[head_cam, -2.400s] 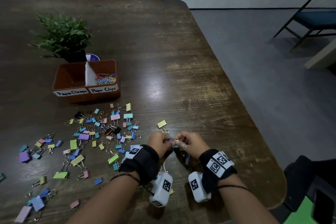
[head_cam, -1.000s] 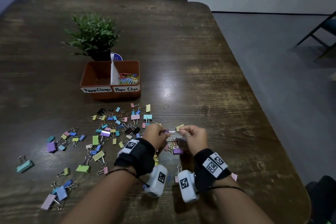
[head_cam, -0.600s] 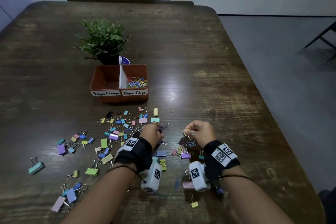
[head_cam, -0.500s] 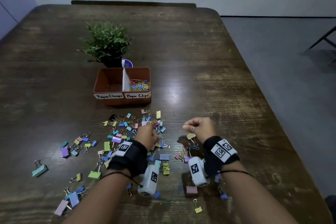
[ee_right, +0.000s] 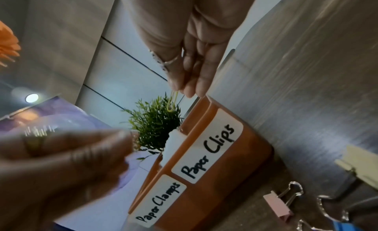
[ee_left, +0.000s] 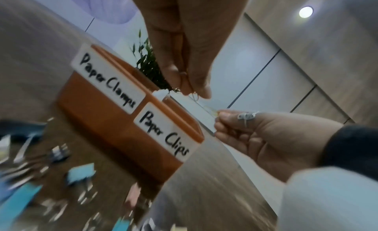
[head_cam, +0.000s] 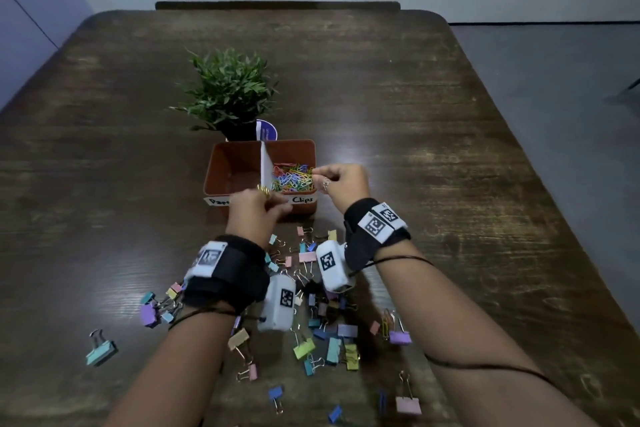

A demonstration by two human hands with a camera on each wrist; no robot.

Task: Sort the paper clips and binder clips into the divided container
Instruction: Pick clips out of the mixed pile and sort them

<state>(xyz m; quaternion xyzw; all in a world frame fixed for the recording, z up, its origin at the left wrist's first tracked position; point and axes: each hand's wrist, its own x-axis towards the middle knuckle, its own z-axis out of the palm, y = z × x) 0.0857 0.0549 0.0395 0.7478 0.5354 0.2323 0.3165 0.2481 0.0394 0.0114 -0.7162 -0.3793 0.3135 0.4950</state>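
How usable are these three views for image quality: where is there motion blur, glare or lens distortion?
Head view: dim, with glare patches on the table; the left hand is smeared, the container sharp. Left wrist view: labels readable, binder clips at lower left streaked by blur, strong wide-angle tilt. Right wrist view: the left hand is a blurred mass up close; the right hand and paper clip are fairly clear.

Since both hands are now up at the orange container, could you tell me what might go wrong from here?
The right hand pinches a yellow paper clip at the rim of the container, near its right wall; released there, it could fall outside. The left hand holds something small by the white divider, so it might drop into the wrong compartment. Either forearm could sweep the binder clips below.
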